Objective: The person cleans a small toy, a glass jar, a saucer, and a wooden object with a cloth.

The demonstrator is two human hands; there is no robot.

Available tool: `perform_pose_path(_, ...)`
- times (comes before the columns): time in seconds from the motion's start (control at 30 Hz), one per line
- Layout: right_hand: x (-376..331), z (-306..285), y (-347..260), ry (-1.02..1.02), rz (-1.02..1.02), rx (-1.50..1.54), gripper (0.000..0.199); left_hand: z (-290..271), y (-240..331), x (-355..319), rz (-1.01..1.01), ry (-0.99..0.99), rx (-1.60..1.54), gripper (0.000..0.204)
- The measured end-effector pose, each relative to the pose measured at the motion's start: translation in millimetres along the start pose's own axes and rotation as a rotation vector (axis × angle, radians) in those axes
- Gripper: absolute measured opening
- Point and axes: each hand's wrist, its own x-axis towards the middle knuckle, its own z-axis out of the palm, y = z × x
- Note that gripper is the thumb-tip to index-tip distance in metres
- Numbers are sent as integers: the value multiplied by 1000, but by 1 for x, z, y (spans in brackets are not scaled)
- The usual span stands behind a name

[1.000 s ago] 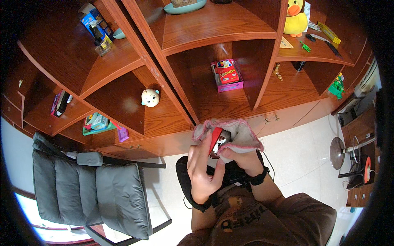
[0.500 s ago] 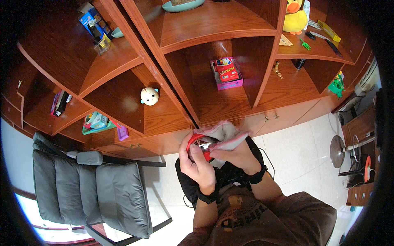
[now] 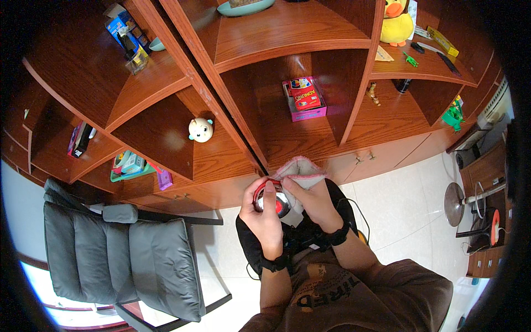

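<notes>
My left hand (image 3: 262, 220) is closed around a small round object (image 3: 281, 207) with a red rim and a shiny, silvery face that has some red on it. I cannot make out its exact kind. Pinched in my right hand (image 3: 314, 201) is a whitish cloth (image 3: 301, 167) with pink edges. The cloth rises above the right hand, and part of it hangs behind the round object. My right thumb is at the upper edge of the object, where the two hands meet. Both hands are in front of my body, near the cabinet's lower doors.
A wooden shelf cabinet (image 3: 293, 48) stands ahead, holding a red and pink box (image 3: 307, 103), a white animal-head toy (image 3: 201, 130) and a yellow duck plush (image 3: 396, 25). A grey cushioned chair (image 3: 119, 254) is at left. A black seat-like thing (image 3: 340, 205) lies beneath my hands.
The round object has turned, so its shiny face now shows. The cloth has folded upward away from its front, and my right hand has shifted slightly up and left.
</notes>
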Motion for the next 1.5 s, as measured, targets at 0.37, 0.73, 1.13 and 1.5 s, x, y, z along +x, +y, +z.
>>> perform_pose_path(0.37, -2, 1, -1, -254, -91, -300, 51, -3, -1, 2, -128, 66, -126, 20)
perform_pose_path(0.73, 4, 2, 14, -45, -3, -148, 20, -6, -18, 6, -77, 51, -49, 20)
perform_pose_path(1.13, 1, 5, 3, -502, -496, -906, 50, -15, -40, 16, -59, -3, -196, 26)
perform_pose_path(1.5, 24, -6, 19, -116, -434, -414, 36, -15, -21, 13, -322, -200, -541, 42)
